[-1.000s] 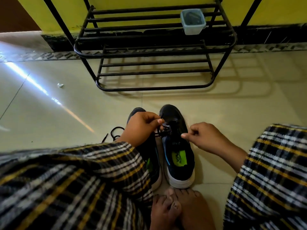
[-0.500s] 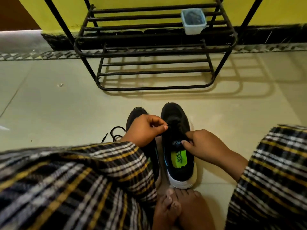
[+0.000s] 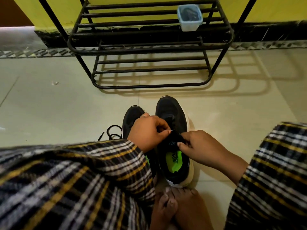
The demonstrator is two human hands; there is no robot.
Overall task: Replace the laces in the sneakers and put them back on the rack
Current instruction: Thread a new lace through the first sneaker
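I've got both hands on the right sneaker (image 3: 172,117): left hand (image 3: 147,130) pinching its lace, right hand (image 3: 199,146) pinching the tongue (image 3: 173,141).

Black sneakers, lime insoles, plaid sleeves, yellow wall

At centre the right sneaker (image 3: 172,117) is black with a white sole and a lime-green insole; the left sneaker (image 3: 132,117) beside it at 9 o'clock is black too, and so is the loose lace (image 3: 113,132). The sleeves (image 3: 74,180) at 7 and 4 o'clock are black plaid crossed with white and yellow stripes. At 12 o'clock the rack (image 3: 149,50) is black, its small tub (image 3: 189,17) pale blue, the wall (image 3: 274,9) yellow-green, the floor (image 3: 49,105) cream tile.
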